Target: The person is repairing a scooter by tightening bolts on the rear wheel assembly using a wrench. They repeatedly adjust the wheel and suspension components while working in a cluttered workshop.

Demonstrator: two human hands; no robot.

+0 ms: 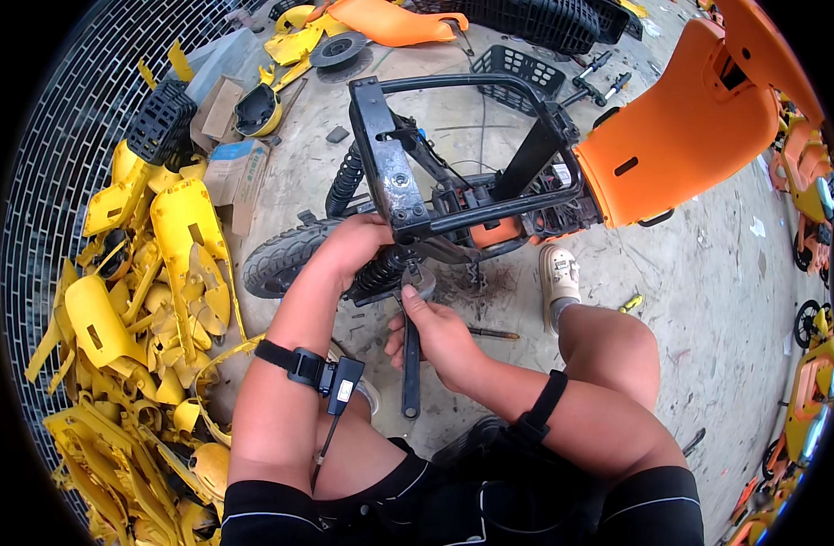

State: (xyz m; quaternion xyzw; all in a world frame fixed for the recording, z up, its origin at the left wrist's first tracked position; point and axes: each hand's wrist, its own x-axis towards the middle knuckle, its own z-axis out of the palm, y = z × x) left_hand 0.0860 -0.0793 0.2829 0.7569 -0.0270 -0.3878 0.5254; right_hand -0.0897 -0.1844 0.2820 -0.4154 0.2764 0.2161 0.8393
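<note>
A partly stripped scooter stands in front of me, its black tubular frame (476, 218) bare at the rear. My right hand (440, 338) grips a long dark metal wrench (411, 378), thumb laid along the handle and fingers curled behind it. The wrench's upper end meets the frame near the top of the nearer coil-spring shock absorber (379, 273). My left hand (362, 244) reaches in beside that shock, under the frame's rear plate (397, 173); its fingers are hidden. The knobby rear tire (279, 259) sits left of my left hand.
Yellow plastic body panels (117, 337) are heaped along the left by a brick wall (71, 136). A large orange panel (681, 127) is at the scooter's far right. A screwdriver-like tool (494, 333) lies on the floor. Black crates (517, 77) stand behind; more scooters (813, 382) line the right.
</note>
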